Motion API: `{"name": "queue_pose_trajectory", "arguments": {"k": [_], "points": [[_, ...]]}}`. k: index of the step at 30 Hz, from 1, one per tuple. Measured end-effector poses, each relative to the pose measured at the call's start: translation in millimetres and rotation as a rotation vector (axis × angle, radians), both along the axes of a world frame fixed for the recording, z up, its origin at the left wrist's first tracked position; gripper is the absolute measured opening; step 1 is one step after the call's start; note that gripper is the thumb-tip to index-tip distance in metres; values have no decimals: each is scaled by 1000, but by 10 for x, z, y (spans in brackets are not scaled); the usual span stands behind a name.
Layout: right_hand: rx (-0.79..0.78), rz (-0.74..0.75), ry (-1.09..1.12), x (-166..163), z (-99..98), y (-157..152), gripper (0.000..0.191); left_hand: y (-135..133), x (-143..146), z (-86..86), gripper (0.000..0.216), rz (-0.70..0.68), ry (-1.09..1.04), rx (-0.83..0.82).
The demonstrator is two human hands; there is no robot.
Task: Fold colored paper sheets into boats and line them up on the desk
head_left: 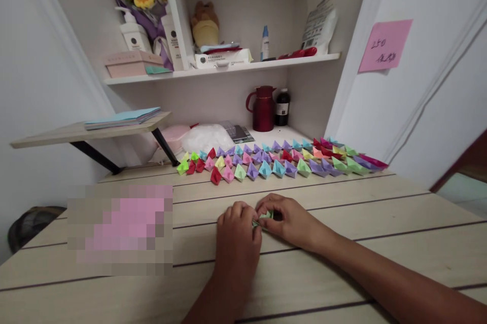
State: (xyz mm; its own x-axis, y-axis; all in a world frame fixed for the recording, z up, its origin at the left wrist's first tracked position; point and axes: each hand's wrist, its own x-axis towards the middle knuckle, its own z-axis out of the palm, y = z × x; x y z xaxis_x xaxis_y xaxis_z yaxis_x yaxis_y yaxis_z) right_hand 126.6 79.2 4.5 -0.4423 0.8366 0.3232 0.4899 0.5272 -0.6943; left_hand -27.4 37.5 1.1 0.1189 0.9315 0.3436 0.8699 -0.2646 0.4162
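Note:
Near the middle of the wooden table, both hands meet over a small piece of green folded paper. My left hand has its fingers closed on the paper's left side and hides part of it. From the right, my right hand pinches the other side between thumb and fingers. The paper's full shape is covered by the fingers. Beyond the hands stand rows of small folded paper boats in purple, blue, green, red, pink and yellow.
Pink paper, blurred out, lies at the left. A small raised shelf bears a stack of coloured paper. Behind the boats are a red jug, a dark bottle and a white plastic bag.

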Motion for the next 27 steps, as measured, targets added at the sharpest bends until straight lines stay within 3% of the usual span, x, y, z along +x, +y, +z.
{"name": "queue_pose_trajectory", "arguments": {"k": [12,21,27], "points": [[-68,48,17,31,-26,35,41,4,-5,-22,15,-12,16,-13],[23,-23,-49,-13,-51,15,34,-2,1,5,16,-6,3,-35],[-4,-22,-122,42,5,49,28,-13,-8,-9,18,-23,-29,-49]]}}
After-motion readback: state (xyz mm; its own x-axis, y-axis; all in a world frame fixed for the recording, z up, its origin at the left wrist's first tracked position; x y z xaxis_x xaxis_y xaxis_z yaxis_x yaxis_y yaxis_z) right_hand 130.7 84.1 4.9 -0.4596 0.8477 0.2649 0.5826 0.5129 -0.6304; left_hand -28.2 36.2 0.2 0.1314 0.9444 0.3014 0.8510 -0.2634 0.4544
